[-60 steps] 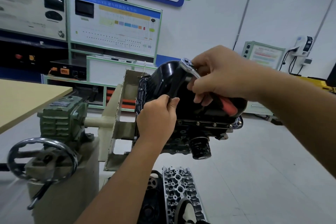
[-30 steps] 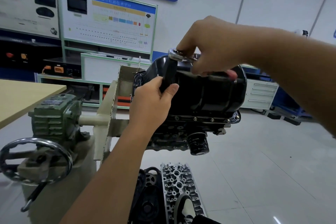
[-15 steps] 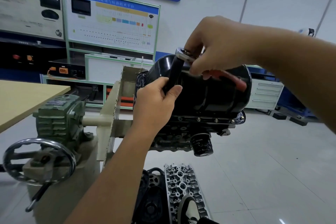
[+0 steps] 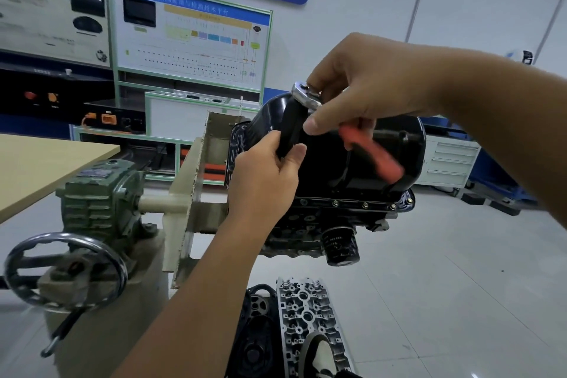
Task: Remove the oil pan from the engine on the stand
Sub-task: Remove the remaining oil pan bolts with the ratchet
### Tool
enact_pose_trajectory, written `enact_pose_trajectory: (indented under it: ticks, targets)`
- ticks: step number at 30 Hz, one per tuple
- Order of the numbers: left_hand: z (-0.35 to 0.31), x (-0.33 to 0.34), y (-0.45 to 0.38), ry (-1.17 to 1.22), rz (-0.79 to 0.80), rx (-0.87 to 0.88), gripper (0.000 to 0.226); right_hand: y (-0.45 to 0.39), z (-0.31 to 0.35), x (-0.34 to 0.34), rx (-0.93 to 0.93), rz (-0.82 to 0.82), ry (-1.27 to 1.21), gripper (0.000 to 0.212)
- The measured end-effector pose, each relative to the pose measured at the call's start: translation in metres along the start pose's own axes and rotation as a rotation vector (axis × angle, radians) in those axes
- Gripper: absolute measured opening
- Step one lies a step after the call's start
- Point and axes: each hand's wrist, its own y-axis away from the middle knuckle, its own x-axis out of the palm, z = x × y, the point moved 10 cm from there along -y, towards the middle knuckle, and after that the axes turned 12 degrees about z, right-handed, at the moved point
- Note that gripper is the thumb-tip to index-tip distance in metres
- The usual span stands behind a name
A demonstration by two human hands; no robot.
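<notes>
Fingers (image 4: 294,152) of the left hand (image 4: 264,181) pinched the black socket extension (image 4: 290,129) at centre frame; the right hand (image 4: 362,92) gripped the chrome, red-handled ratchet (image 4: 306,97). Reckon the socket could've slipped off its bolt if tilted.

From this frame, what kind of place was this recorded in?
Probably an automotive training workshop: an engine is mounted on a rotating stand, wall-side teaching panels carry circuit-style diagrams, and a cylinder head lies on the tiled floor.

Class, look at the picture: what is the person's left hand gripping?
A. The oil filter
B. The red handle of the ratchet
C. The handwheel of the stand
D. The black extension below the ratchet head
D: the left hand curls round the black extension below the ratchet head, beside the oil pan; the right hand holds the ratchet.
</notes>
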Motion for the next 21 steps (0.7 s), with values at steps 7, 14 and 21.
enact_pose_trajectory:
  ticks: [7,14,21]
  targets:
    - [-0.005,0.003,0.001,0.062,0.13,0.099,0.024,-0.002,0.019,-0.008,-0.092,-0.112,0.374,0.021]
    - [-0.012,-0.012,0.002,-0.071,-0.009,0.056,0.034,-0.003,0.021,-0.014,-0.025,-0.191,0.317,0.035]
    - [-0.007,-0.004,-0.001,0.111,0.083,0.102,0.014,-0.006,0.017,-0.016,-0.075,-0.185,0.383,0.026]
